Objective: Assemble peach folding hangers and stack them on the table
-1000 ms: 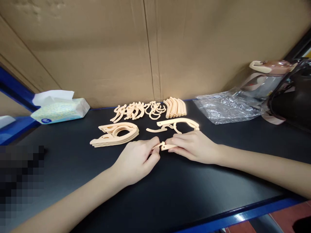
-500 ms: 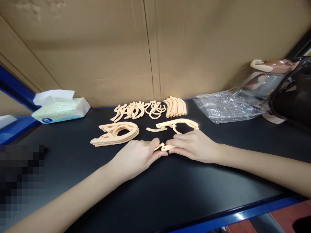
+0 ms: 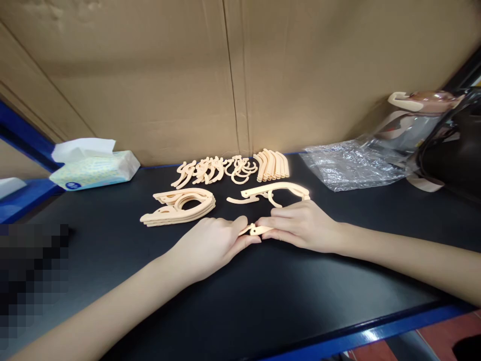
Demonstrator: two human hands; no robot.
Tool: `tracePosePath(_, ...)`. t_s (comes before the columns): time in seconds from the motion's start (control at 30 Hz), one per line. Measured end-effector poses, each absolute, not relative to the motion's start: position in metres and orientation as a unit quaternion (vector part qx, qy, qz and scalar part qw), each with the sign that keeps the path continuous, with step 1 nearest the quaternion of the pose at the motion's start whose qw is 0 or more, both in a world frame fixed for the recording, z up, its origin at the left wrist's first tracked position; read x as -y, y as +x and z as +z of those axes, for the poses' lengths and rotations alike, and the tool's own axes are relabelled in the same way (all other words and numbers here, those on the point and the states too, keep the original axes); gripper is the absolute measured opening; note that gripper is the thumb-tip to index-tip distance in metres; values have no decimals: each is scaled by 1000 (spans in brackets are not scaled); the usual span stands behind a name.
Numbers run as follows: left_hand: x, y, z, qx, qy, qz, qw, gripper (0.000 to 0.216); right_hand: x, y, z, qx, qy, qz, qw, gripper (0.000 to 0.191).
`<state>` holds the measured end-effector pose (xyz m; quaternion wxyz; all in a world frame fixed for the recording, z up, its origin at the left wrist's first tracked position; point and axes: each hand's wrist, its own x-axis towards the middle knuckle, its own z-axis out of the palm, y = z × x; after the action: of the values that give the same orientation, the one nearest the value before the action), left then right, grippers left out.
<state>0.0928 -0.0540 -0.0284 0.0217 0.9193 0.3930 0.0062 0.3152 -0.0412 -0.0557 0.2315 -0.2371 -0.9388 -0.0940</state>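
The left hand (image 3: 210,245) and right hand (image 3: 300,225) pinch 1 part (image 3: 256,230) on the counter (image 3: 263,301). A hanger (image 3: 270,192) lies at its 12 o'clock.

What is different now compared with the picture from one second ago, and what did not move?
The left hand slid slightly right toward the right hand. Its fingers, curled in a pinch before, now lie straighter over the small peach piece. Both hands keep hold of that piece. The hanger stack, the tissue pack and the plastic bag stayed put.
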Motion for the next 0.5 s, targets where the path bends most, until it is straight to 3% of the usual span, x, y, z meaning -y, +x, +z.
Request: tracePosePath(0.5, 52, 90, -31, -365, 930, 5, -34, 34, 41, 315, -55, 943, -248, -62, 212, 34)
